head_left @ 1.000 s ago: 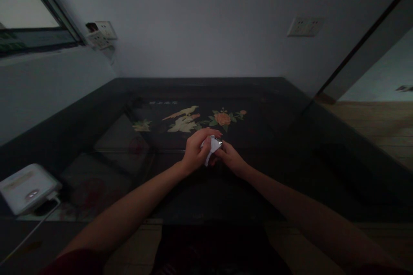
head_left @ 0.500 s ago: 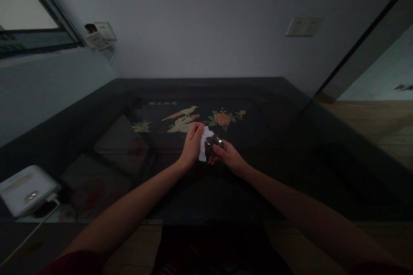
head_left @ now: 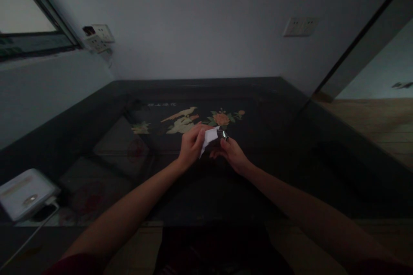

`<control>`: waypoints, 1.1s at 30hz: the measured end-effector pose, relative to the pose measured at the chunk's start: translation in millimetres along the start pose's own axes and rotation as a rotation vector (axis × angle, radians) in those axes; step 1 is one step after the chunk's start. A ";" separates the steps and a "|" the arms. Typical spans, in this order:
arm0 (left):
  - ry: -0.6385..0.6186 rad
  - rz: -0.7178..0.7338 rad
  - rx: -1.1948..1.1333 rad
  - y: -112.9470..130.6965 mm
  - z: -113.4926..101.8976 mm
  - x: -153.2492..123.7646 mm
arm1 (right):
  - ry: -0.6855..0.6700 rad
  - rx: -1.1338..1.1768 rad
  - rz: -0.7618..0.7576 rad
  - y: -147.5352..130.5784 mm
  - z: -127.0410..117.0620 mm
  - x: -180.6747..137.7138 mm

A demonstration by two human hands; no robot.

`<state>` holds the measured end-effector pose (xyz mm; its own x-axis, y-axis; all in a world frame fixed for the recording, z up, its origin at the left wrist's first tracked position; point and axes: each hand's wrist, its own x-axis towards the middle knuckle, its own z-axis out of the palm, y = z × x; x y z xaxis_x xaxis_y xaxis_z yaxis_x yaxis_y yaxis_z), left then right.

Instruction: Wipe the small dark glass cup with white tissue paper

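Observation:
Over the dark glossy table, my two hands meet near its middle. My left hand is closed on a folded white tissue, its thumb lying along the near side. Between the fingertips of my right hand is a small dark shiny object with a bright glint; its kind is not clear in the dim light. The tissue's far right corner reaches this object, and part of the object is hidden behind the tissue and fingers.
Beneath the glossy top is a bird-and-flower picture. A white box-shaped device with a cable lies at the left front corner. Wall sockets are set behind the table, and a plugged-in adapter sits at the left.
The tissue has turned and shifted right in my left hand, now showing a flatter face. The shiny object has tilted, with less of it visible; my right hand's lower fingers show more.

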<state>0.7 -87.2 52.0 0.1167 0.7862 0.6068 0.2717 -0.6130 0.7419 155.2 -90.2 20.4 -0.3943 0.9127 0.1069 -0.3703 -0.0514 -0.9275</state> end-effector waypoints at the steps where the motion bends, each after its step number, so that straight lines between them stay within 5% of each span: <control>1: -0.009 0.014 0.009 2.0 -1.0 -0.7 | 0.004 -0.009 -0.010 -0.4 0.2 0.1; 7: -0.256 0.193 0.065 13.7 -7.6 -5.1 | -0.005 -0.225 -0.026 1.1 5.1 -1.5; 12: -0.406 0.108 0.065 12.1 -10.4 1.9 | -0.041 -0.286 -0.022 2.4 3.8 -1.0; 20: -0.260 -0.257 -0.127 -9.7 -7.2 7.5 | 0.028 -0.136 0.020 6.7 -0.9 0.3; 26: -0.002 -0.159 0.042 -4.5 -4.9 1.6 | 0.042 -0.048 0.023 4.8 -0.4 0.2; 29: -0.060 -0.064 0.083 3.8 -7.2 0.9 | 0.019 -0.115 0.001 4.8 -0.2 -0.1; 33: -0.316 0.031 0.096 8.6 -11.7 5.2 | 0.027 -0.177 -0.012 6.4 -1.2 0.4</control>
<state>-7.5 -89.3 64.8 0.4127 0.7621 0.4988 0.3509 -0.6384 0.6851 153.7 -89.7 14.0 -0.3668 0.9237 0.1106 -0.2200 0.0293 -0.9751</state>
